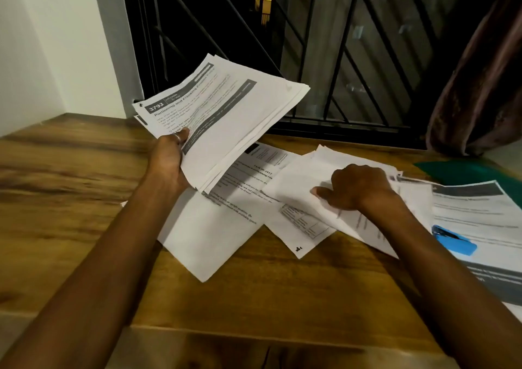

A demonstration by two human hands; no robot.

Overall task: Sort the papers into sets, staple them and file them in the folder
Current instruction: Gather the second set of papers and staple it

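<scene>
Wooden table is strewn with loose papers, one pinched by the curled right hand, while a stack headed "3793 Portioning and Freezing" is gripped aloft by the left hand; a blue stapler and green folder are seen far right.

We cannot read the small print on the loose papers. The green folder lies partly under them; fingers of the left grip hide behind its stack.
</scene>
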